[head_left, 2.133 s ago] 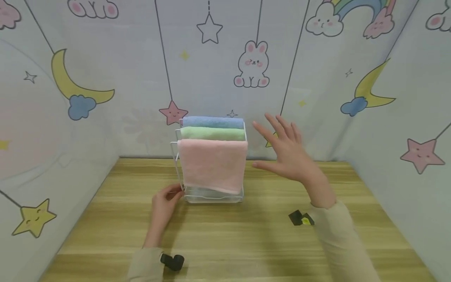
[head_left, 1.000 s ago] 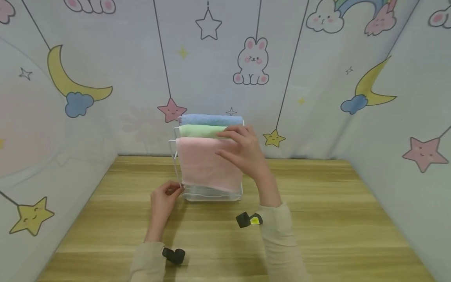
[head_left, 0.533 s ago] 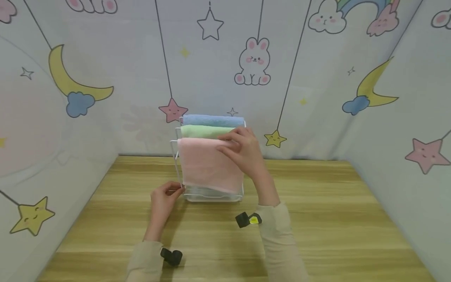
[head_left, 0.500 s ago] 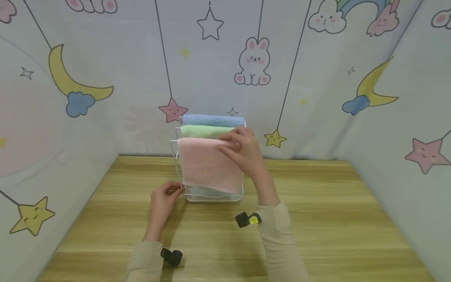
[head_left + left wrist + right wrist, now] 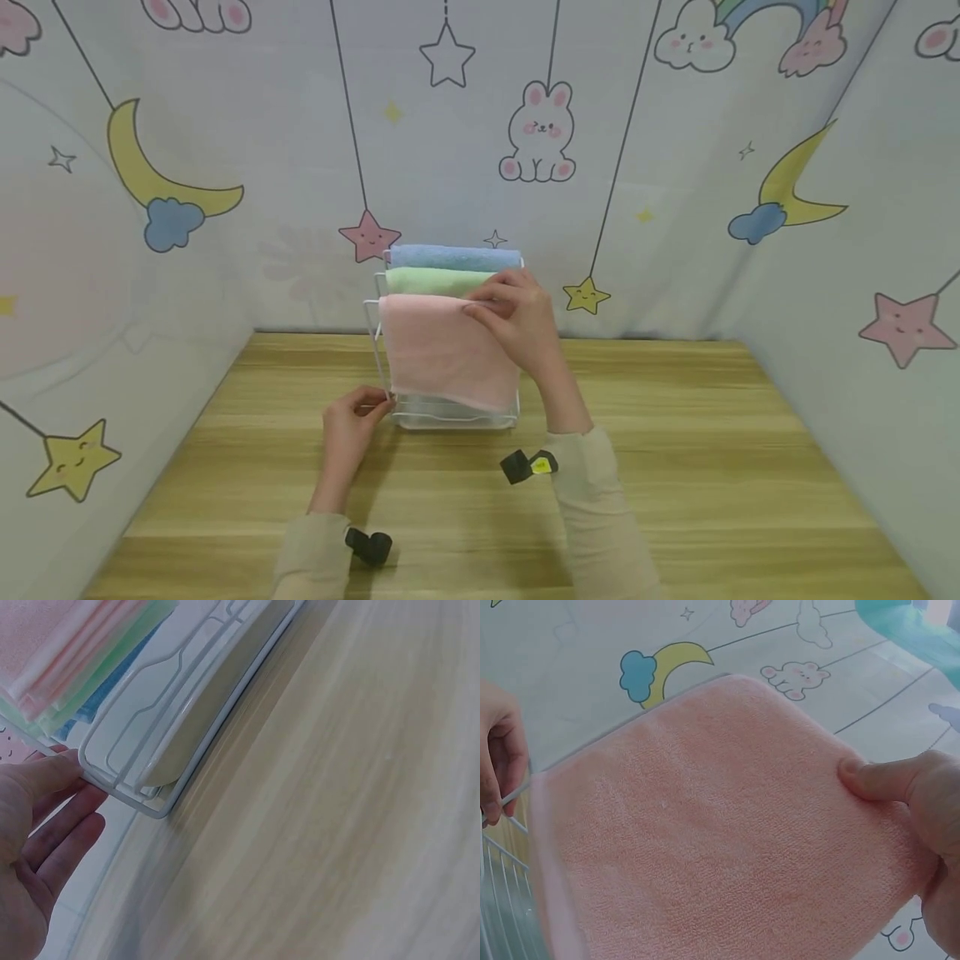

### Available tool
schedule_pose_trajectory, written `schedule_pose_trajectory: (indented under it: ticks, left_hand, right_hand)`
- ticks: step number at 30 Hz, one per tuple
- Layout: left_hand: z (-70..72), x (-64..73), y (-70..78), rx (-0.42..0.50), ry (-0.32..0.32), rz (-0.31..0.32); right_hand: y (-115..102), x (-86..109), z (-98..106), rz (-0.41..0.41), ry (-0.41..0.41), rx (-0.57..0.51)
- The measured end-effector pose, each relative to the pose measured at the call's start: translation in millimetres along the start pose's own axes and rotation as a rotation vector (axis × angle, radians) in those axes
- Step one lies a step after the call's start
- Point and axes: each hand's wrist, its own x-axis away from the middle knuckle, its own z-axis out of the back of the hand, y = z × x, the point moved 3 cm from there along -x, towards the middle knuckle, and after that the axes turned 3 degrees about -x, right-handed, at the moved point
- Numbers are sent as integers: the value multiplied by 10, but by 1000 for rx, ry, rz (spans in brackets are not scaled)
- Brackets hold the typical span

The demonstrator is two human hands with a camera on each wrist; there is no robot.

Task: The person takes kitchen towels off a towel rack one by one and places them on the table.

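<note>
A white wire towel rack (image 5: 454, 424) stands on the wooden table, with three small towels draped over its bars. The pink towel (image 5: 442, 350) hangs in front, a green towel (image 5: 435, 281) behind it and a blue towel (image 5: 453, 257) at the back. My right hand (image 5: 522, 321) pinches the pink towel's top edge near its right end, thumb in front and fingers behind. In the right wrist view the thumb (image 5: 877, 778) presses into the pink cloth. My left hand (image 5: 352, 421) grips the rack's lower left frame between thumb and fingers, and the left wrist view shows this wire corner (image 5: 127, 791) closely.
The wood-grain table (image 5: 675, 467) extends around the rack. White walls (image 5: 660, 150) printed with moons, stars and bunnies enclose the table at the back and both sides. A pale tray (image 5: 202, 712) sits in the rack's base. Each wrist carries a small black camera (image 5: 369, 547).
My right hand has come in from the right of the rack, its spread fingers closing on the pink towel's top edge. My left hand keeps its grip on the rack.
</note>
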Motion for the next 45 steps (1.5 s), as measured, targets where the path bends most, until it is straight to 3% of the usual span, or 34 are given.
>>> schedule_pose_trajectory:
  ticks: [6,10,19,26,36,40,45]
  left_hand:
    - [7,1,7,-4,-2,12]
    - [8,7,18,-7,2,12]
    - [9,-3,33,-7,-10,23]
    - [13,-7,32,-15,-20,34]
    - [-9,7,16,-19,-10,17]
    - [-12,7,19,-6,-4,19]
    - [-8,-5,26,-7,2,22]
  right_hand:
    - [-29,-50,6,66,7,36]
    - [-72,-115,36,120,-33,63]
    - [-191,-297,157,95,-351,188]
    - [-260,-374,199,100,-485,236]
    - [-247,-380,218,90,-564,239]
    - [-282,-411,220,137,-552,235]
    - [-325,-523,285,156,-506,138]
